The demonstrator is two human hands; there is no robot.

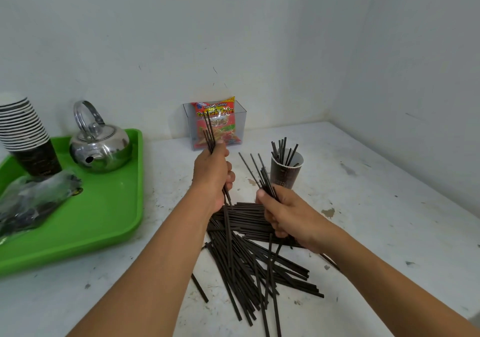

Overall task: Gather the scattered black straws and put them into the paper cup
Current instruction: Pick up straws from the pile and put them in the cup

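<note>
Straws are gripped in both hands. The left bunch (209,131) is held by the left hand (211,175) in the middle of the frame, with the hand curled round it, and it stands almost straight up. The right bunch (255,170) is held the same way by the right hand (288,214), a bit lower and to the right, and it leans up and to the left.

Just behind the right hand, the paper cup (285,173) is seen upright on the white table (376,206). Some straws are already stood inside it and stick out of the top. In the lower middle of the frame, a big pile (246,253) of black straws is spread flat and crossed on the table, and one lone straw (200,287) is seen just to its left.

So the gathering step is judged to be in hand, and the task is thought to be less than half done, since far more straws are on the table than in the cup. Next, the bunches would need to be carried over the cup, pointed down, and let go only once the ends are inside the rim. Care would be needed, as the cup looks light and could be knocked over.

At the left of the frame a green tray (104,219) is seen, with a shiny kettle (101,147) and a stack of cups (23,134) on it. In the upper middle, a snack bag (215,123) is stood in a clear box (239,126).
</note>
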